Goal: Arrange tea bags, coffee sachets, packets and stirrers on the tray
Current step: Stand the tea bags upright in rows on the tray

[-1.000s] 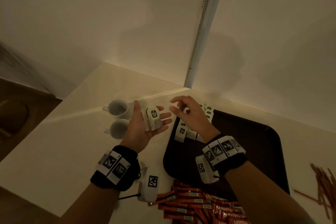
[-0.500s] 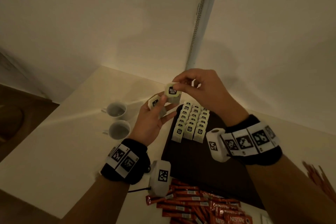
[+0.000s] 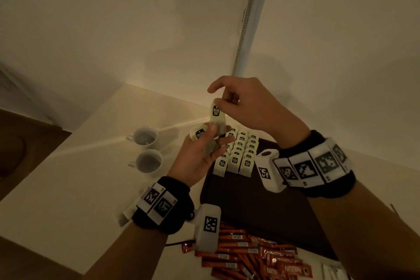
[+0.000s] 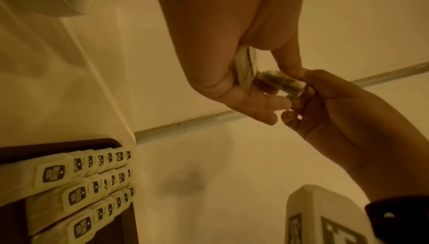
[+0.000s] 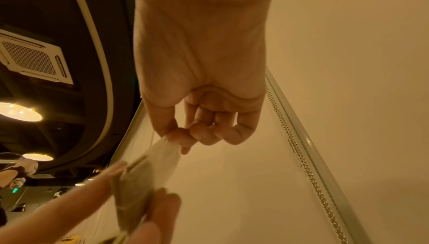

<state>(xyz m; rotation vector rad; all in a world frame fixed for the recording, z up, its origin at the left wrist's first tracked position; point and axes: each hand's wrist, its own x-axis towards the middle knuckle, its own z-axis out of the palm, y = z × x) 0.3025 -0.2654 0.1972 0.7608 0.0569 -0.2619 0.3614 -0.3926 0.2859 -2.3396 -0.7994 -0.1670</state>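
Note:
My left hand is raised palm up beside the tray's left edge, and its thumb pins a small stack of pale tea bags against the fingers. Just above it my right hand pinches the top of one tea bag, whose lower end still sits in the left hand's stack. In the left wrist view the right hand holds that tea bag at its far end. Three rows of tea bags stand at the far left of the dark tray. Red coffee sachets lie in front of the tray.
Two white cups stand on the counter left of my left hand. A wall with a bead chain rises right behind the tray. The counter's left edge drops to a darker floor.
My right hand left the tray, took one tea bag from the left hand's stack and is drawing it upward. Both hands have risen above the counter.

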